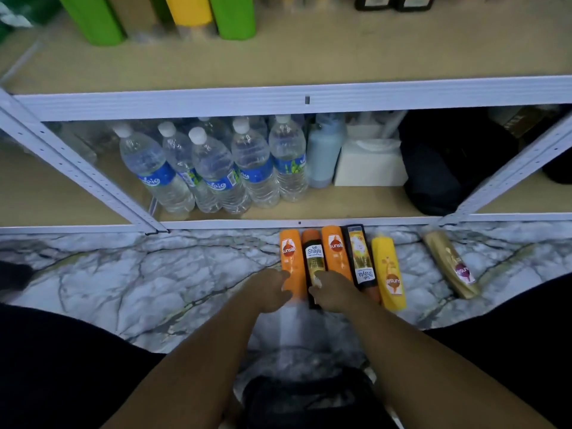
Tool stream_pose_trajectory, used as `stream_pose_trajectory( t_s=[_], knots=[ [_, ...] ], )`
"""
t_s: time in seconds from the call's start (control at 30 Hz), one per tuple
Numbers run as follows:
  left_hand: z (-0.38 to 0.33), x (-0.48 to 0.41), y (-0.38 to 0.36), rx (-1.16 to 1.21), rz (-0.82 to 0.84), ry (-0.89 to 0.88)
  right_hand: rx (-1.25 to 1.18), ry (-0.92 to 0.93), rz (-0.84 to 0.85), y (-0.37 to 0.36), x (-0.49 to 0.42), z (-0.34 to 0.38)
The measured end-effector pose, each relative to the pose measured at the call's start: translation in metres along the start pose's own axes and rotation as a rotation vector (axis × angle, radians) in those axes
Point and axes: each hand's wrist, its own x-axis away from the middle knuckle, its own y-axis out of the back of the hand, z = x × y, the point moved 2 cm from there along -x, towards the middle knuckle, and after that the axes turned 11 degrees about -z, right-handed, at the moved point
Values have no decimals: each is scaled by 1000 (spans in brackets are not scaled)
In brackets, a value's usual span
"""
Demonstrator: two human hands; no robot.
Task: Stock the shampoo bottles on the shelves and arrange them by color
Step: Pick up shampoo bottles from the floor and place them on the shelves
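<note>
Six shampoo bottles lie on the marble floor (123,274) before the shelf (278,100). Left hand (270,291) rests fingers on the far-left orange bottle (291,258); right hand (335,291) touches the black Shayla bottle (314,255). Neither hand is visibly clamped; grasp unclear. Gold bottle (450,263) lies apart, right.
</note>
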Motion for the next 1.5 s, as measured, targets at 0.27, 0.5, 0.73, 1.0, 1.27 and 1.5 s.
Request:
stream_pose_trajectory(
  t_s=[0.27, 0.5, 0.73, 1.0, 1.27, 1.5],
  knots=[
    [6, -39, -39, 131, -164, 80, -130, -109, -82, -25, -47, 0],
    [15, -71, -47, 455, -258, 308, -23, -137, -206, -21, -83, -5],
    [38, -85, -73, 682, -284, 400, -42, -173, -306, -43, -91, 0],
    [46, -85, -66, 728, -326, 561, -204, -250, -189, -53, -95, 2],
    [60, -79, -76, 749, -304, 569, -429, -321, -127, -78, -97, 2],
    [57, -69, -36, 856, -385, 499, -586, -273, -73, -49, -93, 17]
  ],
)
